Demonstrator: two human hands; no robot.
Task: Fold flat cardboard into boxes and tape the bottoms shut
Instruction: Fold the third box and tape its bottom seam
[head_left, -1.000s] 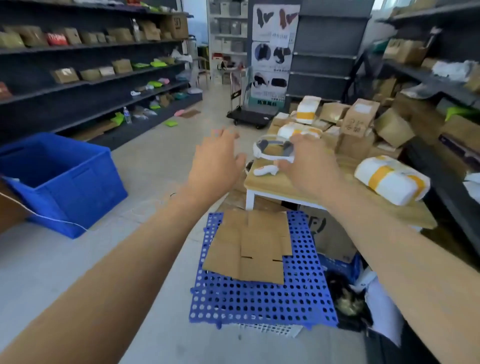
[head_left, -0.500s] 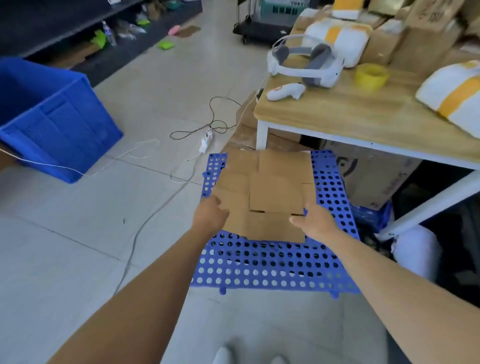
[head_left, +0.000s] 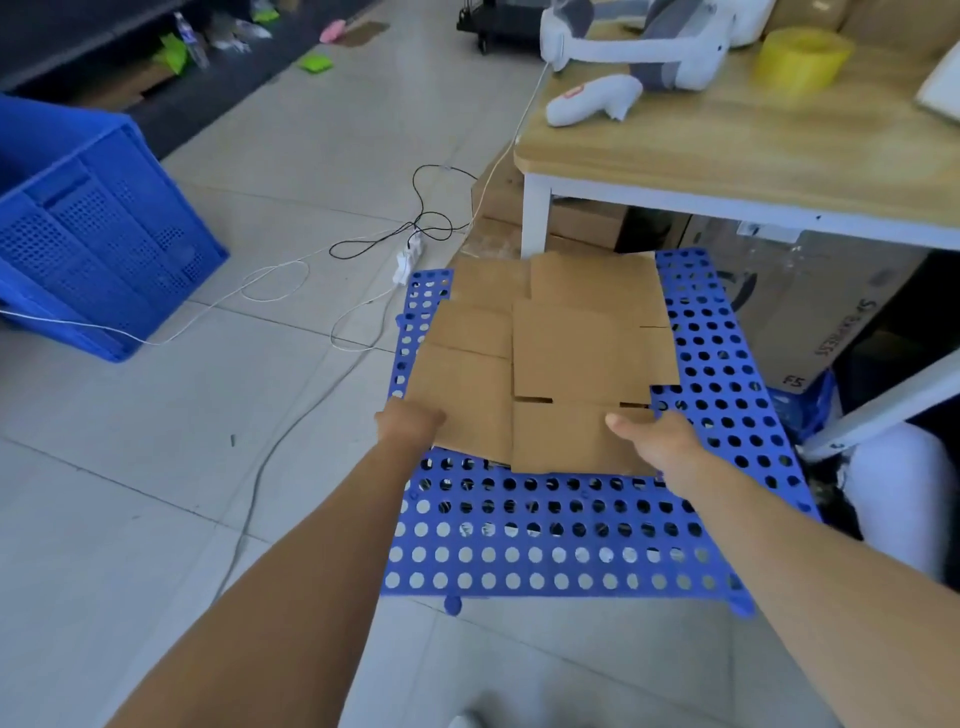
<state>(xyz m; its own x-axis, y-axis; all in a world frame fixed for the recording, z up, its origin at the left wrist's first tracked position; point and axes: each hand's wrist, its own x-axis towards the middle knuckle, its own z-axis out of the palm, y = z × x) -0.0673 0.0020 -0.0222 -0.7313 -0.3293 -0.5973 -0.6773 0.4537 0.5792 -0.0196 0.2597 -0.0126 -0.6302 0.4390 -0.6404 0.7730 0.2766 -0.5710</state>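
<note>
A stack of flat brown cardboard (head_left: 571, 353) lies on a blue perforated plastic panel (head_left: 545, 540) in front of me. My left hand (head_left: 410, 422) grips the stack's near left corner, its fingers hidden under the cardboard. At the near right edge my right hand (head_left: 655, 441) pinches the top sheet, thumb on top and fingers underneath. A yellow tape roll (head_left: 800, 57) stands on the wooden table (head_left: 753, 150) beyond.
A white headset (head_left: 649, 36) and a white controller (head_left: 592, 98) lie on the table. A large carton (head_left: 831, 312) sits under it. A blue crate (head_left: 93, 234) stands on the floor at left, with cables and a power strip (head_left: 410, 254) between.
My view dropped from the table to the panel. Both hands came down from the table area to the near edge of the cardboard and took hold of it.
</note>
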